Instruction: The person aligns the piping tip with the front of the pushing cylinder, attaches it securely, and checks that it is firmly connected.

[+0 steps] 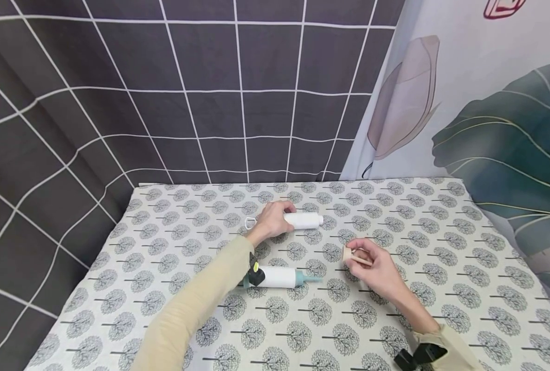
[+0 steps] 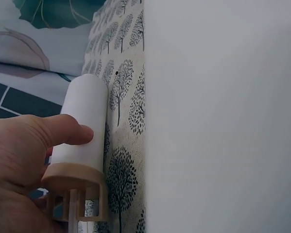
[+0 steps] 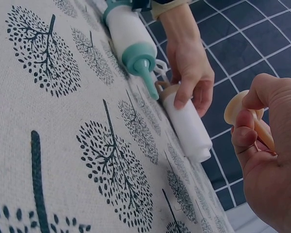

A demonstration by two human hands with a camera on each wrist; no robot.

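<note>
My left hand (image 1: 271, 219) grips a white decorating syringe (image 1: 304, 220) around its beige collar end, low over the cloth, its bare end pointing right. In the left wrist view my thumb presses on the white barrel (image 2: 84, 116), just past the beige collar (image 2: 72, 175) with its plunger rod (image 2: 73, 208). My right hand (image 1: 377, 268) pinches a beige nozzle cap (image 3: 237, 108) between thumb and fingers, apart from the syringe; its thin spout (image 1: 362, 260) points back toward the palm. Nearer me lies a second syringe (image 1: 279, 276) with a teal nozzle, partly behind my left wrist.
A tree-patterned cloth (image 1: 298, 335) covers the table. Behind it hangs a dark grid curtain (image 1: 210, 113), with a leaf-print curtain (image 1: 488, 129) at the right. White fills the right half of the left wrist view.
</note>
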